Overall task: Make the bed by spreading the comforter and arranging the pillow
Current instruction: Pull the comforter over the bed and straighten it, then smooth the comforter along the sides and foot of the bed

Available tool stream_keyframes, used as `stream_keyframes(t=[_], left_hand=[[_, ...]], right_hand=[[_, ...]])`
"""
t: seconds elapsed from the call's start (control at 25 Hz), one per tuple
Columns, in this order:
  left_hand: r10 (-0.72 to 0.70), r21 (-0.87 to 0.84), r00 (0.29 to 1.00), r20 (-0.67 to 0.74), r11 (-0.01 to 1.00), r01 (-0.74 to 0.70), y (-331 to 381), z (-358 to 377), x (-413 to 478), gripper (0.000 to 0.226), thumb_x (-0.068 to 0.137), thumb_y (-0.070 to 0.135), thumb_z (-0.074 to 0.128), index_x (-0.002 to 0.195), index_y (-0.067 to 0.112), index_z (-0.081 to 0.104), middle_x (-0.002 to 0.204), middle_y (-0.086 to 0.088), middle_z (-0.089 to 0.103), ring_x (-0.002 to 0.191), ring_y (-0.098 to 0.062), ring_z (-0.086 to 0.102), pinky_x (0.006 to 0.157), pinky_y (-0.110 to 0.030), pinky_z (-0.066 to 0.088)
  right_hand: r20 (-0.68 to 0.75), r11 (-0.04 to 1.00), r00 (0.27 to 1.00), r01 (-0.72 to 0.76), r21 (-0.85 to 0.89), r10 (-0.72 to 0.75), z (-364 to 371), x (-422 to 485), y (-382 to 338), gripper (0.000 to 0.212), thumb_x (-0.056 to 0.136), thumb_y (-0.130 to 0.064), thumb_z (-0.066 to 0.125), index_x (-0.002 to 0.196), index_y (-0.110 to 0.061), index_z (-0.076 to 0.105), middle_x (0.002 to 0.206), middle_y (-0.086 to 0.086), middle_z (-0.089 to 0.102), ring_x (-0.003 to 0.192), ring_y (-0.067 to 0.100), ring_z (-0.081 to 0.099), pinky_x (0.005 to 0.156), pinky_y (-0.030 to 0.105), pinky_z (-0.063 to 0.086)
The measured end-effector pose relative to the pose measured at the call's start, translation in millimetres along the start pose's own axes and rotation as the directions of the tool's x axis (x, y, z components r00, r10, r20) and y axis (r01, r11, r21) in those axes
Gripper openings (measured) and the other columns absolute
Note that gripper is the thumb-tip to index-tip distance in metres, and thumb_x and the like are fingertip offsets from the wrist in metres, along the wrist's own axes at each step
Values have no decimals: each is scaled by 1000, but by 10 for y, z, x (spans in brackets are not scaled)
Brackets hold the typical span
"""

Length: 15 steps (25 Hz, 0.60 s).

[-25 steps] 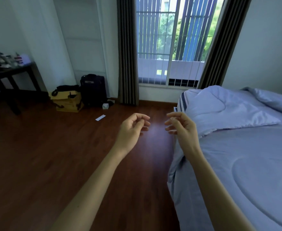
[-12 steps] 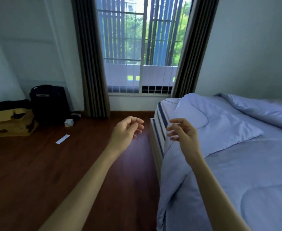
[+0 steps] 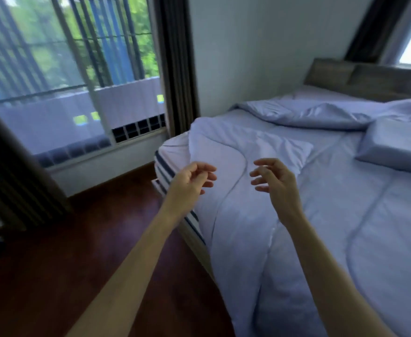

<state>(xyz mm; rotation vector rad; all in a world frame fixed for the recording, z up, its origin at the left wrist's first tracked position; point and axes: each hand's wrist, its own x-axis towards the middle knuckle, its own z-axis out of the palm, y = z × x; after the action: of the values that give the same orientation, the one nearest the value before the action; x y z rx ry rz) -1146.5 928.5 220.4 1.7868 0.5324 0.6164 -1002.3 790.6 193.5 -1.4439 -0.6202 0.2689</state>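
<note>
Two bare forearms reach in from the bottom edge. The left hand (image 3: 190,181) and the right hand (image 3: 277,184) float side by side above the foot of the bed, apart from each other. Both have loosely curled fingers and grasp nothing. Below the left arm lies a dark wooden floor (image 3: 54,263). Under the right arm the pale blue comforter (image 3: 321,215) covers most of the bed and hangs over its near side. Its corner is folded back just past the hands, which bares a striped mattress (image 3: 173,152) corner. Farther on the comforter is bunched in a ridge toward the wall (image 3: 248,57). The pillow (image 3: 398,144) lies on top of it at the right, cut off by the frame edge. Behind stands a wooden headboard (image 3: 369,79). A barred window (image 3: 66,69) with a dark curtain (image 3: 175,64) fills the far left. The whole view is blurred, and dark shapes at the left edge are too cropped to identify.
</note>
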Motion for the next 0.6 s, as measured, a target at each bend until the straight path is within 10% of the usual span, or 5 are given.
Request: stream_keyframes(t=[0.6], left_hand=[[-205,230,826,526,969,93,-1299,1276,2676,22,97,9,43,104,13,64,97,1,69,83,-11,65,72,-22,49]], right_hand=[[-664,895,667,-447,7,338,-856,1390,1681,14,89,-13,51,92,-19,64,82,0,70,74,19,65,65,32,49]])
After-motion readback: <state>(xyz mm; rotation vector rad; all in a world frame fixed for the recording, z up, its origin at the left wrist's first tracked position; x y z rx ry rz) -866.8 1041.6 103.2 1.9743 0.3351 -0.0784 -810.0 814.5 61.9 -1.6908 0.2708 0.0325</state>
